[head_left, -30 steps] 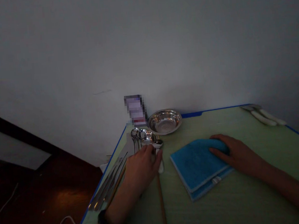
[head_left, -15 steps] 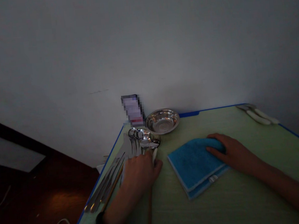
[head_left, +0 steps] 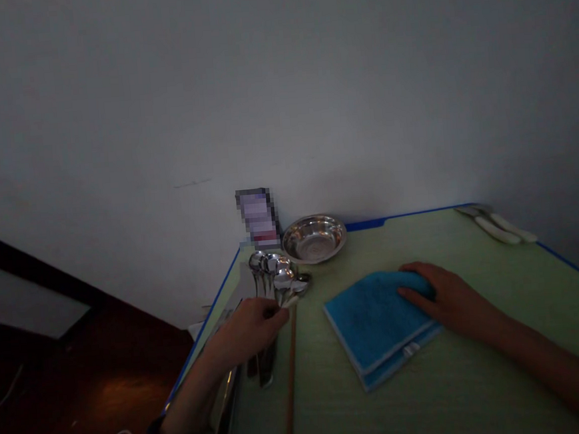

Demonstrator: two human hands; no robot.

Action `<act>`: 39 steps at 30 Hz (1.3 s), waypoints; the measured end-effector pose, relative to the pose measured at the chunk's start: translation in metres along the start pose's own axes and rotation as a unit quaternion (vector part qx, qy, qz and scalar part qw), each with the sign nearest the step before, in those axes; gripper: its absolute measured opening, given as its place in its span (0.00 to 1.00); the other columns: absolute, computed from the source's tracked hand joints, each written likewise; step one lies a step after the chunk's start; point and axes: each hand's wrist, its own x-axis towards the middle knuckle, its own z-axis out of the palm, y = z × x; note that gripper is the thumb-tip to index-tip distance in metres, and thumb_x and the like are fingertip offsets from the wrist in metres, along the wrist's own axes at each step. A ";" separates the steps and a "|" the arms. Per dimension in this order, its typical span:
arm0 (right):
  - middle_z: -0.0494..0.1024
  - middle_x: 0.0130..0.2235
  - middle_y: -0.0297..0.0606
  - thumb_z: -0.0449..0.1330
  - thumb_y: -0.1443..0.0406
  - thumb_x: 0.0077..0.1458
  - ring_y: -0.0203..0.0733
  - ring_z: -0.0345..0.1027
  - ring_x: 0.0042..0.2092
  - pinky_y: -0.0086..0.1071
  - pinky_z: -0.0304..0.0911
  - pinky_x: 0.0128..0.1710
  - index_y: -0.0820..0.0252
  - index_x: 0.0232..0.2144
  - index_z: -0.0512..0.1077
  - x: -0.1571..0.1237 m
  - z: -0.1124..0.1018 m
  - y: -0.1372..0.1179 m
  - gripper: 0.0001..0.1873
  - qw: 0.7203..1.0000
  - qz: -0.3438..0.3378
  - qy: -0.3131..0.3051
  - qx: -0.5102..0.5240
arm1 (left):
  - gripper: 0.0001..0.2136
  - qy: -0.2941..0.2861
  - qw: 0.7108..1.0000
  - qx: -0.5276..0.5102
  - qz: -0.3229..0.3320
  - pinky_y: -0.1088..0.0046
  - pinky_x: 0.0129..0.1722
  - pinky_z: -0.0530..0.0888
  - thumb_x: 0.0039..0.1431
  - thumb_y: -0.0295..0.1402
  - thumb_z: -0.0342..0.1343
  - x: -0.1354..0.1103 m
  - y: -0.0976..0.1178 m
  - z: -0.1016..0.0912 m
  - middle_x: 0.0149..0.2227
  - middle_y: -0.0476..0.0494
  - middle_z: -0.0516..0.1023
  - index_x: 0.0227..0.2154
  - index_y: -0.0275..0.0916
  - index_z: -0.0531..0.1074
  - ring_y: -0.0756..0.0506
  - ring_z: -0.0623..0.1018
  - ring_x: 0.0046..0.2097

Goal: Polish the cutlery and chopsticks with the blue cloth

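My left hand (head_left: 251,330) is closed in a pinch over the row of cutlery on the left of the table. At its fingertips shows the short pale handle (head_left: 290,302) of a utensil; the rest of that piece is hard to make out. Several metal spoons (head_left: 283,278) lie just beyond the fingers, bowls toward the wall. A wooden chopstick (head_left: 290,391) runs alongside the hand, and metal handles (head_left: 268,366) show below it. My right hand (head_left: 440,292) grips the far right corner of a folded blue cloth (head_left: 377,317), thumb on top, the cloth resting on the table.
A shallow metal bowl (head_left: 315,240) stands near the wall, beside a leaning phone with a blurred screen (head_left: 259,216). White-handled scissors or shears (head_left: 498,227) lie at the back right. The green table (head_left: 483,389) has a blue edge, with dark floor to its left.
My left hand has turned and shifted slightly left, its fingers now pinching at the pale handle, baring metal handles beneath. The right hand and the blue cloth have barely moved.
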 end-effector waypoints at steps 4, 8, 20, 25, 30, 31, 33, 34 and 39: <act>0.74 0.41 0.43 0.51 0.55 0.52 0.46 0.67 0.43 0.42 0.61 0.45 0.60 0.42 0.67 0.000 0.000 0.000 0.19 1.000 -0.002 0.007 -0.002 | 0.21 -0.005 0.999 -0.037 -0.007 0.75 0.27 0.67 0.55 0.43 0.39 -0.004 -0.001 -0.007 0.23 0.46 0.73 0.22 0.35 0.70 0.46 0.74 0.28; 0.74 0.42 0.43 0.51 0.55 0.52 0.47 0.67 0.42 0.43 0.61 0.44 0.58 0.41 0.67 0.000 0.001 0.001 0.18 1.000 -0.011 0.012 0.005 | 0.21 0.025 0.992 -0.110 -0.054 0.74 0.28 0.69 0.53 0.46 0.40 -0.008 -0.001 -0.009 0.25 0.46 0.73 0.24 0.35 0.70 0.45 0.73 0.30; 0.70 0.27 0.33 0.55 0.53 0.47 0.41 0.65 0.27 0.34 0.61 0.25 0.55 0.35 0.63 0.004 -0.015 0.006 0.16 0.962 0.167 0.116 0.184 | 0.17 -0.071 0.937 -0.343 0.000 0.78 0.19 0.63 0.58 0.45 0.41 -0.011 0.025 0.018 0.20 0.52 0.68 0.31 0.37 0.67 0.52 0.66 0.21; 0.70 0.28 0.30 0.59 0.58 0.41 0.41 0.67 0.28 0.33 0.63 0.26 0.54 0.34 0.61 0.007 -0.017 0.014 0.17 0.822 0.277 0.177 0.465 | 0.16 -0.141 0.895 -0.413 0.088 0.79 0.19 0.60 0.62 0.44 0.38 -0.010 0.058 0.049 0.25 0.51 0.68 0.36 0.37 0.63 0.54 0.64 0.21; 0.74 0.36 0.35 0.58 0.62 0.41 0.42 0.70 0.36 0.35 0.65 0.34 0.55 0.38 0.61 -0.002 -0.014 -0.003 0.18 0.743 0.241 0.097 0.617 | 0.15 -0.112 0.886 -0.432 0.128 0.79 0.22 0.62 0.63 0.41 0.37 0.005 0.087 0.067 0.25 0.53 0.65 0.44 0.38 0.61 0.53 0.63 0.24; 0.75 0.36 0.35 0.58 0.61 0.42 0.42 0.71 0.36 0.35 0.65 0.35 0.55 0.36 0.62 -0.004 -0.013 -0.008 0.16 0.731 0.231 0.065 0.639 | 0.14 -0.107 0.892 -0.419 0.130 0.79 0.23 0.63 0.63 0.41 0.38 0.008 0.091 0.069 0.25 0.53 0.65 0.42 0.38 0.62 0.53 0.63 0.24; 0.76 0.32 0.36 0.55 0.54 0.46 0.43 0.71 0.36 0.36 0.65 0.36 0.56 0.31 0.64 -0.007 -0.011 -0.016 0.14 0.703 0.207 0.005 0.680 | 0.13 -0.086 0.910 -0.381 0.140 0.78 0.28 0.65 0.62 0.41 0.40 0.014 0.096 0.072 0.24 0.52 0.65 0.38 0.38 0.64 0.52 0.66 0.26; 0.76 0.30 0.38 0.50 0.49 0.48 0.44 0.72 0.36 0.37 0.65 0.37 0.57 0.27 0.65 -0.008 -0.010 -0.018 0.18 0.687 0.195 -0.024 0.700 | 0.13 -0.075 0.917 -0.365 0.144 0.77 0.30 0.66 0.61 0.42 0.41 0.015 0.096 0.072 0.25 0.52 0.67 0.36 0.38 0.65 0.51 0.67 0.28; 0.77 0.27 0.38 0.49 0.49 0.46 0.45 0.73 0.34 0.41 0.67 0.36 0.57 0.24 0.69 -0.009 -0.006 -0.014 0.20 0.765 0.185 -0.059 0.614 | 0.16 -0.107 0.927 -0.333 0.132 0.78 0.27 0.66 0.61 0.45 0.39 0.018 0.090 0.072 0.24 0.51 0.67 0.32 0.39 0.66 0.50 0.67 0.27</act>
